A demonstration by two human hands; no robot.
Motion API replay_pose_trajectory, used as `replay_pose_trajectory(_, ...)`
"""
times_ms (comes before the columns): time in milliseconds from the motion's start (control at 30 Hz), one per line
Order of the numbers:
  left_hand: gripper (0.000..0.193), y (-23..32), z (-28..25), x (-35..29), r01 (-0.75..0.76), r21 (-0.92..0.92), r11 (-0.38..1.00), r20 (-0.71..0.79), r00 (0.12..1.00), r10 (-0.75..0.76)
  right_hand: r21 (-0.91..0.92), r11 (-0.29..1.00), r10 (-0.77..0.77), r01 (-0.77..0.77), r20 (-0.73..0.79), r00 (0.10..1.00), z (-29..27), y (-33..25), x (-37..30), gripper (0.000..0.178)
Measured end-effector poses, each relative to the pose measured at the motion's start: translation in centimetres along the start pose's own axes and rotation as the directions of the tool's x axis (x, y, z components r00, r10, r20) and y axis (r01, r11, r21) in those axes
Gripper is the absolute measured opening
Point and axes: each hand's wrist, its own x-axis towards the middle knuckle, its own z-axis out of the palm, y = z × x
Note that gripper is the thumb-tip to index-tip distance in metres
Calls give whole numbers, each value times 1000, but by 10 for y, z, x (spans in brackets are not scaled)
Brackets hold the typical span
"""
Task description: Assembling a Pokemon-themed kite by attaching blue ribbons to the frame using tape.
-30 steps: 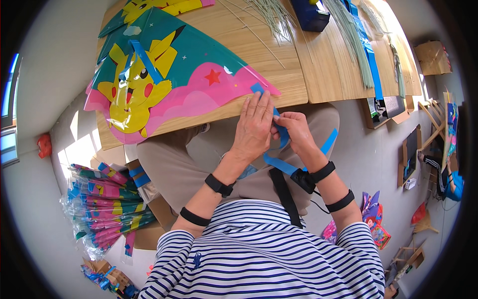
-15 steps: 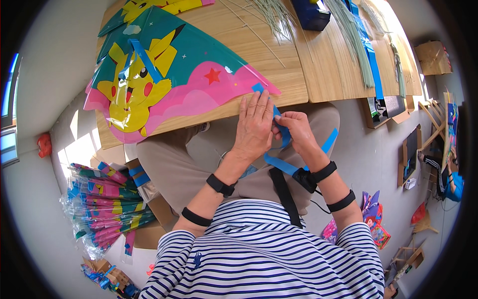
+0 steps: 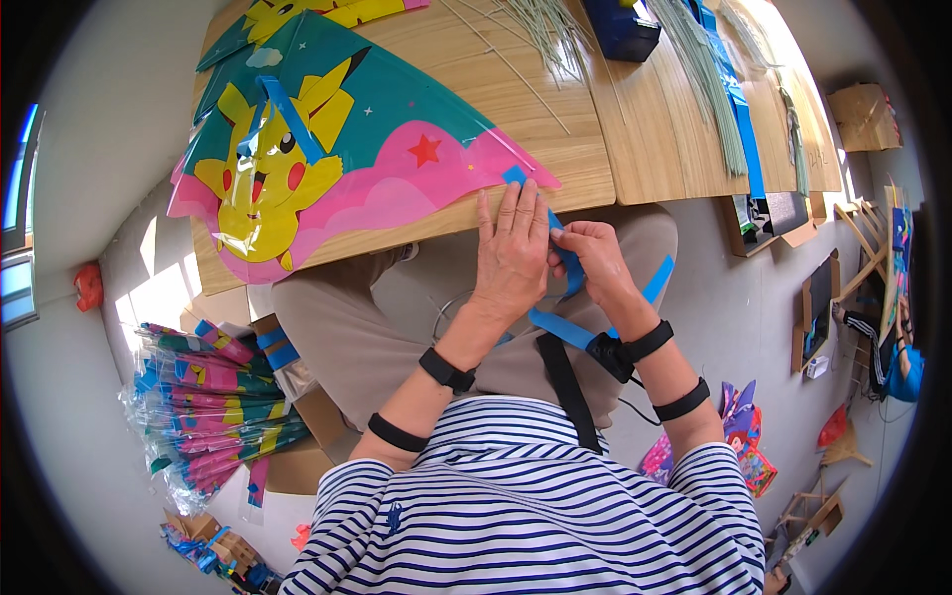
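Observation:
A plastic kite sail (image 3: 377, 183) in green and pink, printed with a yellow cartoon figure, lies on the wooden table. My left hand (image 3: 511, 253) rests with outstretched fingers at its right corner, over the table's near edge. A small blue patch (image 3: 514, 175) shows just beyond those fingertips. Close beside, my right hand (image 3: 592, 256) pinches a blue ribbon (image 3: 570, 270) that runs up under the left fingers. Lower lengths of blue ribbon (image 3: 560, 327) hang over my lap. Another blue strip (image 3: 293, 121) lies across the sail; the fingers partly hide the corner.
Thin pale rods (image 3: 535, 30) are scattered on the table (image 3: 555, 169), near a dark blue box (image 3: 623, 28). A rod bundle (image 3: 709, 89) and blue ribbons (image 3: 739, 109) lie at right. Folded printed sails (image 3: 213, 407) hang over a carton at left. A person (image 3: 902, 372) is far right.
My left hand has shifted slightly right and its fingers have spread a little. My right hand still pinches the ribbon. The sail stays in place.

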Motion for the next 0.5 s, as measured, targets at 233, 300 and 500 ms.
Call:
replay_pose_trajectory(233,79,1,2,-2,-4,120,993,48,999,-2,-714,688,-283,126,-105,953,2,-13,-9,21)
replay_pose_trajectory(300,80,3,0,-1,11,136,991,80,997,-23,-845,469,-582,256,-78,810,-1,-28,-13,27)
replay_pose_trajectory(500,82,8,-6,0,23,153,988,138,989,-45,-699,594,-762,398,-331,557,-51,-165,56,35)
